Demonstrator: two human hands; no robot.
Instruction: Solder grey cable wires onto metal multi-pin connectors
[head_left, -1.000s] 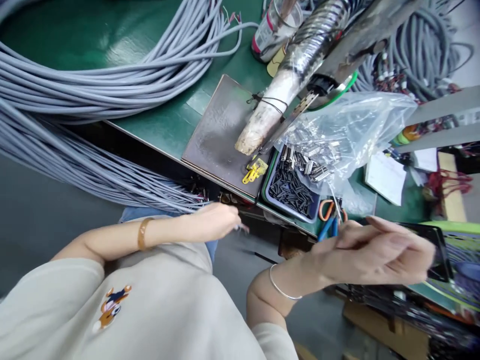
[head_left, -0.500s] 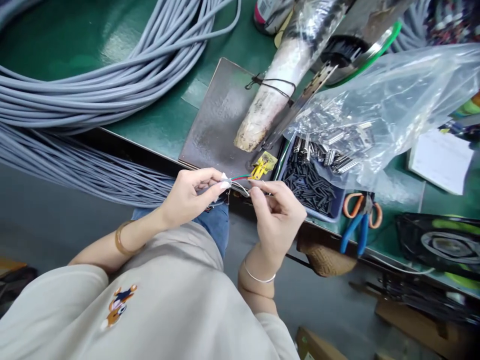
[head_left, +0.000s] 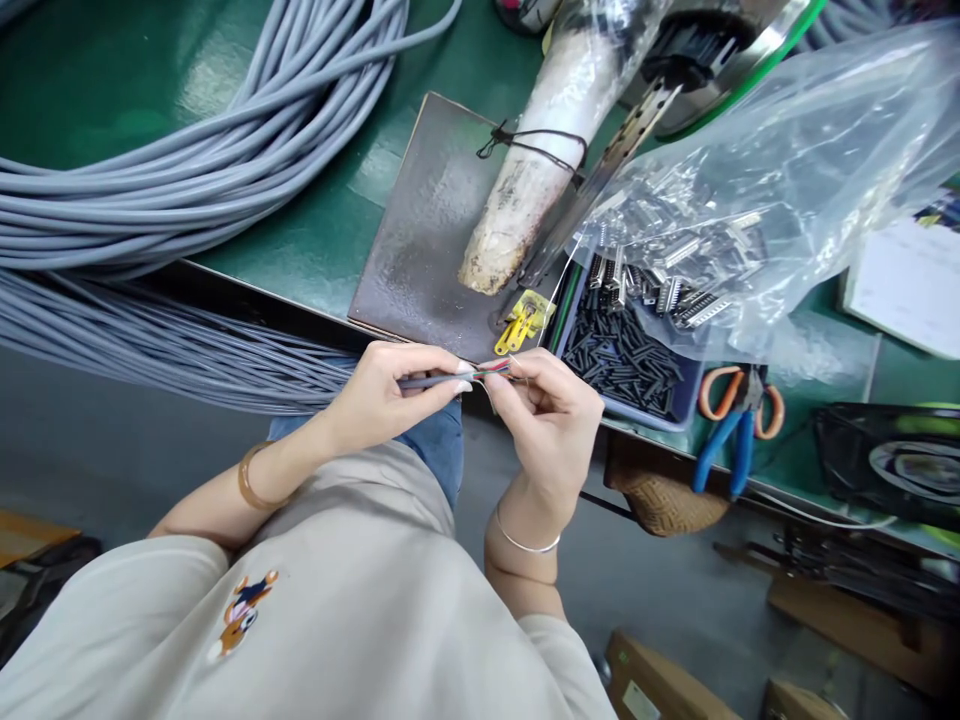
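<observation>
My left hand (head_left: 397,392) pinches a grey cable (head_left: 427,381) close to its stripped end. Thin coloured wires (head_left: 491,369), red and green among them, come out of that end. Thumb and forefinger of my right hand (head_left: 551,415) are closed on these wires, just right of the left fingertips. Both hands are over the front edge of the bench. Right behind them, a small yellow piece (head_left: 517,328) lies on a dark metal plate (head_left: 420,215). The wire tips are partly hidden by my right fingers.
Coiled grey cable (head_left: 300,130) covers the bench's left side. A plastic-wrapped white roll (head_left: 517,200) leans over the plate. To the right are a blue bin (head_left: 694,400) of short black tubes, a clear bag (head_left: 825,130) with metal connectors, and blue-and-orange pliers (head_left: 731,430).
My right hand has come nearer to my left, and the wires now sit bunched between the fingertips. More grey cable shows in my left hand. The view has shifted slightly.
</observation>
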